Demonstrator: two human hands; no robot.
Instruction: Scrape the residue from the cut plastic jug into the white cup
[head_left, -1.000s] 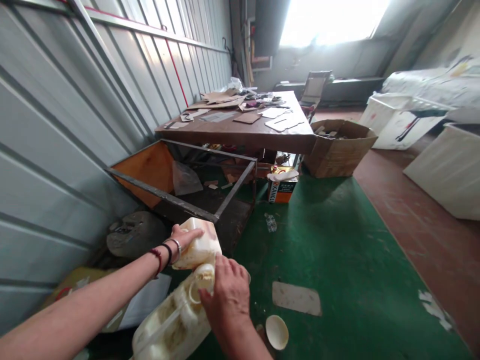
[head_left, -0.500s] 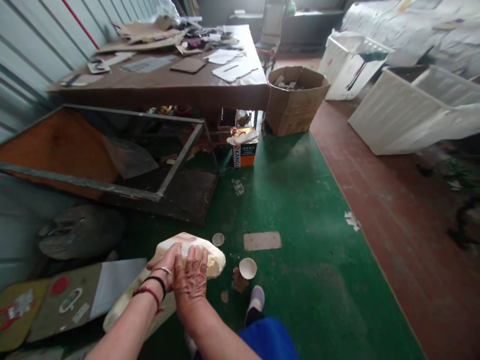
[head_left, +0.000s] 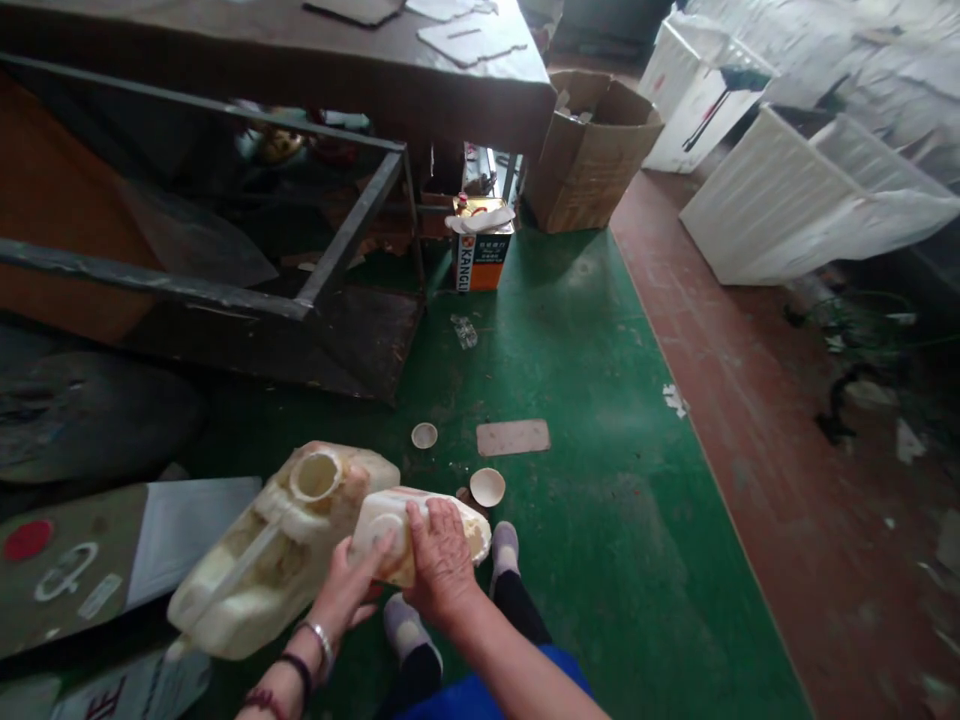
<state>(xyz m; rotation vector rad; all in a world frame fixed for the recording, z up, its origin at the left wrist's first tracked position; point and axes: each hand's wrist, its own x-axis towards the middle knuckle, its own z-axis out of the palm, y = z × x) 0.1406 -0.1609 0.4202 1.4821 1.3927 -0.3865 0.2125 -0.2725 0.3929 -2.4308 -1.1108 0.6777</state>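
Hands first: left hand [head_left: 346, 590] cups the underside of a small cream plastic container [head_left: 416, 530], right hand [head_left: 441, 562] pressed flat on top, so it's clamped btwn both palms, just above the shoes [head_left: 504, 550]. Touching its left edge lies a big grimy jerrycan [head_left: 270, 555], tipped on its side w/ open neck facing up. Ahead, two round caps [head_left: 487, 487] and a flat card patch [head_left: 513, 437] sit on green floor (plenty of bare mat to the right, up to the red-brown strip). Farther: metal frame [head_left: 352, 230], orange KANGLI tin [head_left: 480, 258], cardboard box [head_left: 589, 165] by the table corner.
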